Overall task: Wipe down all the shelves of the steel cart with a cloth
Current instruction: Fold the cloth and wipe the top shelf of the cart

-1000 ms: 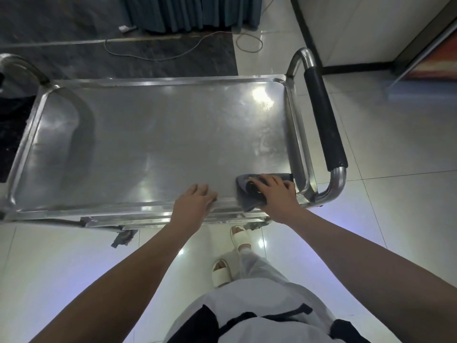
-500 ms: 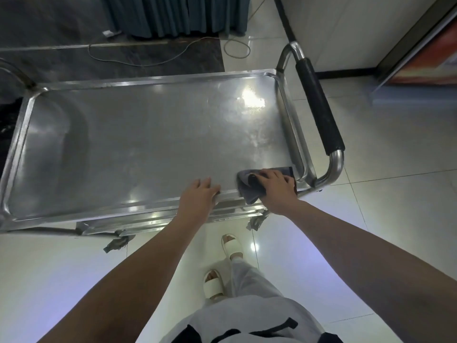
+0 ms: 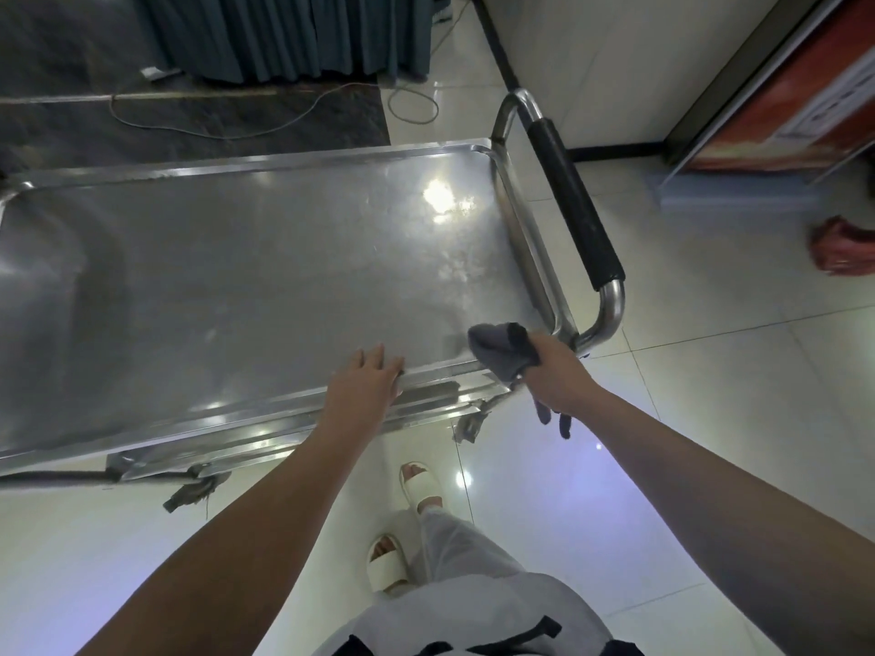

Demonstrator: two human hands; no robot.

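My right hand (image 3: 556, 376) has its grip closed around the grey cloth (image 3: 502, 350), which is bunched at the near right corner of the steel cart (image 3: 236, 277). The cloth's front fold sits over the top shelf's near rim, and two dark ends of it hang below my wrist. Whether the cloth is pressed on the steel or just above it, I cannot tell.

My left hand (image 3: 364, 378) lies flat on the near rim of the top shelf, fingers straight and pointing toward the far side, holding nothing. It is to the left of the cloth, with a gap of bare steel between them.

The top shelf is a shallow tray with a raised lip, bright with light spots near its far right corner. On the cart's right end stands the push handle (image 3: 573, 205) with its black sleeve. Edges of lower shelves show just under the near rim.

My feet in white sandals (image 3: 421, 485) stand on the pale tiled floor (image 3: 710, 371) near the cart. Beyond it are a dark curtain (image 3: 284, 35) and a thin cable (image 3: 208, 127) on the floor.
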